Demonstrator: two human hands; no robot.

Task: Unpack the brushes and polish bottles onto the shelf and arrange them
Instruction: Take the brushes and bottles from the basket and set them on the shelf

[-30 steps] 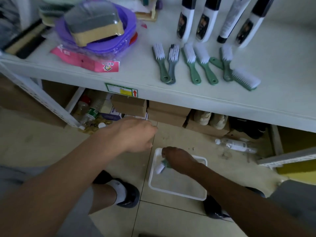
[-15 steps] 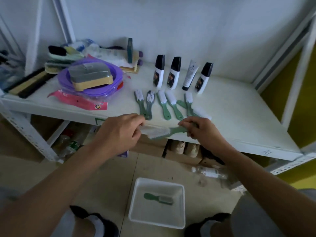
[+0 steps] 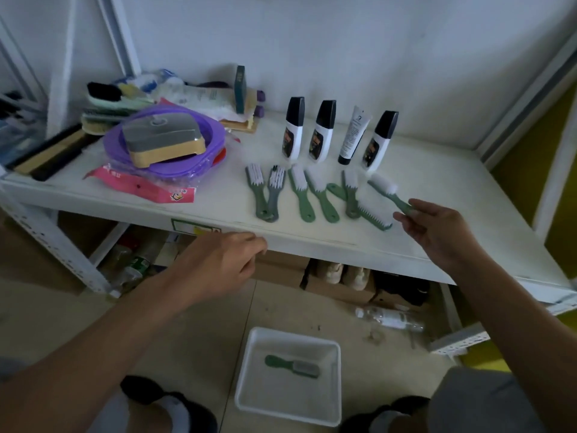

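My right hand (image 3: 437,232) pinches the handle end of a green brush with white bristles (image 3: 385,190), holding it just above the white shelf (image 3: 452,195) at the right end of the brush row. Several green brushes (image 3: 301,195) lie side by side on the shelf in front of three black-capped polish bottles (image 3: 293,129) and a white tube (image 3: 354,135). My left hand (image 3: 224,264) hovers at the shelf's front edge with loosely curled fingers, holding nothing. One more green brush (image 3: 292,365) lies in the white tray (image 3: 249,398) on the floor.
A purple basin (image 3: 212,142) holding a grey-and-tan block sits left on the shelf, with a pink packet (image 3: 137,185) and other brushes and packets behind. Cardboard boxes (image 3: 281,267), shoes and a plastic bottle (image 3: 390,318) lie under the shelf. A yellow wall stands at right.
My right hand has carried the brush from the shelf's front edge up and right to the end of the row. My left hand let go of its bristle end and dropped back.
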